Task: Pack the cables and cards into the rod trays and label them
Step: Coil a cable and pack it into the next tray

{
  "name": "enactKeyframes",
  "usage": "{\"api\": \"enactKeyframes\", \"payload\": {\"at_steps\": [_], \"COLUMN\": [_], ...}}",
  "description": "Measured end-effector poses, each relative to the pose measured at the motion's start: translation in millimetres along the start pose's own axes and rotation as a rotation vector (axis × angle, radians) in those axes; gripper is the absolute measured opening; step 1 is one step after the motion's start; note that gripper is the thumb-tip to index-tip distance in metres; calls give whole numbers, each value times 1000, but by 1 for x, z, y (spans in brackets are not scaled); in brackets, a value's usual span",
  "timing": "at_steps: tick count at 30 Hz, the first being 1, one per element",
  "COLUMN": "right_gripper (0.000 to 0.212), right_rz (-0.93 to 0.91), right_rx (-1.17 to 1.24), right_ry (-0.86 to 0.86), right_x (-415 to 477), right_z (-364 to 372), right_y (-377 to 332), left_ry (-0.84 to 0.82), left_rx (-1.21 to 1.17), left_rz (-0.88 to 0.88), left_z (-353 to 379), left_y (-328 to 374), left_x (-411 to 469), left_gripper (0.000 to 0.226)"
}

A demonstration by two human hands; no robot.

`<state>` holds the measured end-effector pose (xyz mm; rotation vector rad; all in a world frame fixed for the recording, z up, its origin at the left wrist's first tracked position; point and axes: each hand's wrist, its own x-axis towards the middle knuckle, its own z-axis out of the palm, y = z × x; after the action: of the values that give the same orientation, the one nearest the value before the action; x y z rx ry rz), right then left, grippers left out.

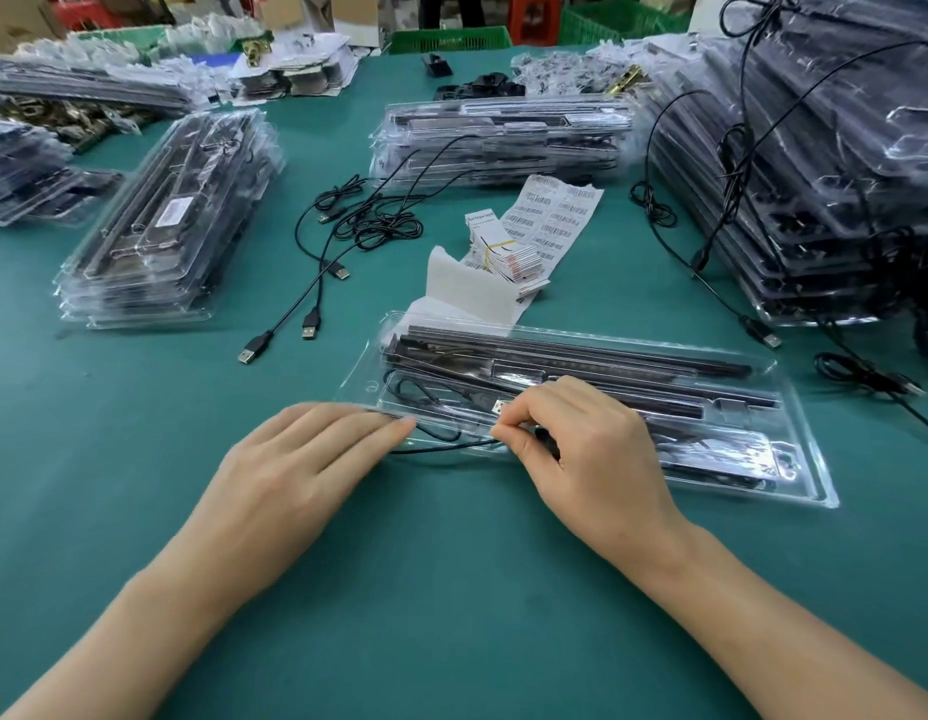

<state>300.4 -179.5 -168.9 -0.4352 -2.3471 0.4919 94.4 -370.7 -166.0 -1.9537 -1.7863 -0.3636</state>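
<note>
Here we pinch the cable (441,448) with our right hand (581,439) at the near edge of the tray (794,475); our left hand (306,459) lies flat, fingers straight, touching its rim.

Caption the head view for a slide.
Right hand pinches a black cable at the clear rod tray; left hand rests on its edge.

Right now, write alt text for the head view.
The right hand pinches a black USB cable in a clear rod tray on a green table; the left hand touches the tray's edge. Stacked trays and loose cables lie behind.
</note>
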Motion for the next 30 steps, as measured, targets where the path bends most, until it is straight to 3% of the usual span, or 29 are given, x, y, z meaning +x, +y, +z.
{"api": "enactKeyframes", "payload": {"at_steps": [7, 13, 22, 30], "right_gripper": [13, 14, 14, 13], "right_rz": [-1, -23, -42, -34], "right_rx": [-6, -25, -20, -20], "right_ry": [0, -6, 7, 12], "right_x": [0, -1, -2, -2], "right_z": [1, 1, 1, 1], "right_y": [0, 1, 2, 1], "left_ry": [125, 118, -17, 111], "left_rx": [145, 167, 114, 141], "left_rz": [85, 120, 161, 69], "left_z": [8, 10, 2, 9], "left_y": [-16, -20, -28, -7], "left_x": [0, 7, 23, 25], "left_gripper": [48, 18, 22, 13]}}
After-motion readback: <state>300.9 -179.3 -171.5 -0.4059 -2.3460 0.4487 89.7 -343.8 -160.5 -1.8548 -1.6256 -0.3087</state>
